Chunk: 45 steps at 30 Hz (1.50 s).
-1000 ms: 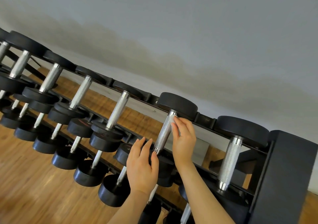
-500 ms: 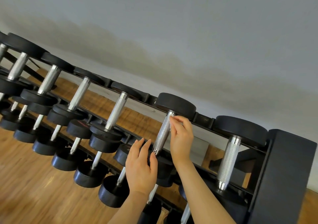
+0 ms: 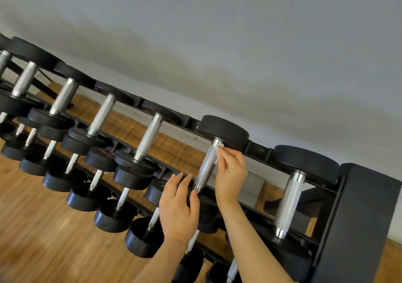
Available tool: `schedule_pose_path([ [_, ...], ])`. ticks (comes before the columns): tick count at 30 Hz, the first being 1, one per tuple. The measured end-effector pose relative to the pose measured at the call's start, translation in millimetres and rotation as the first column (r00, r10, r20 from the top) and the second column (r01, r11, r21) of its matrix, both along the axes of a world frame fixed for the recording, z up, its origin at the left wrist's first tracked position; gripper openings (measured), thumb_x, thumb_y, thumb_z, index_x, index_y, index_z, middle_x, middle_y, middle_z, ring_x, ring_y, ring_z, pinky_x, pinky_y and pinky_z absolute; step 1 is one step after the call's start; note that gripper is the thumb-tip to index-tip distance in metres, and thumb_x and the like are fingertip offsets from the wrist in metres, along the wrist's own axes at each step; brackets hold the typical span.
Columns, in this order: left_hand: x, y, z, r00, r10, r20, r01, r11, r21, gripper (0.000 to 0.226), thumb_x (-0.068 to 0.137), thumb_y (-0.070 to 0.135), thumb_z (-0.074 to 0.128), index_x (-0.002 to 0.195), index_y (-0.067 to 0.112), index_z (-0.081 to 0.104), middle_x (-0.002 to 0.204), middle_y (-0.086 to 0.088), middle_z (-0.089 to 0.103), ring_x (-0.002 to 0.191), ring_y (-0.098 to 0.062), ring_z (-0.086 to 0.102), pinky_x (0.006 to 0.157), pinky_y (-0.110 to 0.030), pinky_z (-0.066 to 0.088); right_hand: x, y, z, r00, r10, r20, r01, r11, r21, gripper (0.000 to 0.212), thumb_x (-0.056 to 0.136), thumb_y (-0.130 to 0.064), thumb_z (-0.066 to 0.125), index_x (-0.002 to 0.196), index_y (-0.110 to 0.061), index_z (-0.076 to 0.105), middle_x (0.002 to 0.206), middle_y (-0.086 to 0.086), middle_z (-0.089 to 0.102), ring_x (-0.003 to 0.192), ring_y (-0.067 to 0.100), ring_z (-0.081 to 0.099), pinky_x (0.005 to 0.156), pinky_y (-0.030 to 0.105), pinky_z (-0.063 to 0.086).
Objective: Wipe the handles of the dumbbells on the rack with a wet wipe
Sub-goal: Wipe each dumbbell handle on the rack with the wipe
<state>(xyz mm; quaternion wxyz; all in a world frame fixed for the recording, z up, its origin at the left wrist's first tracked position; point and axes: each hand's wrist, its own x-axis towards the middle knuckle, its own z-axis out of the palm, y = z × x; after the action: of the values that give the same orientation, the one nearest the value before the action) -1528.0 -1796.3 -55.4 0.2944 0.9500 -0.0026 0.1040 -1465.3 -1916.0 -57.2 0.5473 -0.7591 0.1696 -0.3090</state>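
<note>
A black rack (image 3: 356, 217) carries rows of black dumbbells with knurled silver handles. My right hand (image 3: 231, 174) pinches a small white wet wipe (image 3: 219, 148) against the upper end of one top-row handle (image 3: 205, 168), just under its far weight plate (image 3: 224, 130). My left hand (image 3: 178, 204) rests with straight fingers on the near plate of that same dumbbell, beside the handle's lower end. Most of the wipe is hidden by my fingers.
Another thick-handled dumbbell (image 3: 289, 204) sits to the right, by the rack's black end panel. Several more handles (image 3: 148, 137) run off to the left on the top row, with smaller dumbbells (image 3: 113, 213) below. Behind is a grey wall, underneath a wooden floor (image 3: 43, 239).
My right hand has curled tighter at the top of the handle and the white wipe now shows at its fingertips. My left hand has barely moved.
</note>
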Motion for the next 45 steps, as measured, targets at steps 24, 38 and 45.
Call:
schedule_pose_path([
  [24, -2.1, 0.8, 3.4, 1.0, -0.005, 0.001, 0.005, 1.0, -0.023, 0.044, 0.095, 0.035, 0.041, 0.127, 0.014, 0.064, 0.13, -0.003, 0.061, 0.129, -0.021, 0.051, 0.105, -0.035, 0.04, -6.1, -11.6, 5.5, 0.989, 0.133, -0.066, -0.133, 0.991, 0.01, 0.019, 0.089, -0.004, 0.065, 0.107, -0.005, 0.072, 0.101, 0.002, 0.062, 0.093, -0.005, 0.059, 0.075, 0.006, 0.047],
  [38, -2.2, 2.1, -3.0, 1.0, 0.004, 0.002, -0.004, 1.0, -0.012, 0.044, 0.096, 0.035, 0.04, 0.127, 0.015, 0.065, 0.129, -0.002, 0.061, 0.126, -0.02, 0.052, 0.106, -0.032, 0.038, -15.6, 0.4, -4.5, 0.974, 0.218, -0.061, -0.224, 0.966, -0.13, 0.017, 0.091, -0.01, 0.065, 0.107, -0.007, 0.071, 0.101, -0.003, 0.056, 0.093, 0.009, 0.056, 0.076, 0.013, 0.05],
  [45, -1.5, 0.2, -2.0, 1.0, 0.016, -0.004, -0.016, 1.0, -0.01, 0.044, 0.096, 0.035, 0.04, 0.126, 0.015, 0.065, 0.128, -0.002, 0.062, 0.126, -0.02, 0.053, 0.105, -0.035, 0.04, -16.5, -0.9, -6.2, 0.959, 0.274, -0.075, -0.284, 0.934, -0.217, 0.018, 0.091, -0.01, 0.065, 0.107, -0.006, 0.071, 0.103, 0.0, 0.057, 0.094, 0.01, 0.056, 0.079, 0.008, 0.047],
])
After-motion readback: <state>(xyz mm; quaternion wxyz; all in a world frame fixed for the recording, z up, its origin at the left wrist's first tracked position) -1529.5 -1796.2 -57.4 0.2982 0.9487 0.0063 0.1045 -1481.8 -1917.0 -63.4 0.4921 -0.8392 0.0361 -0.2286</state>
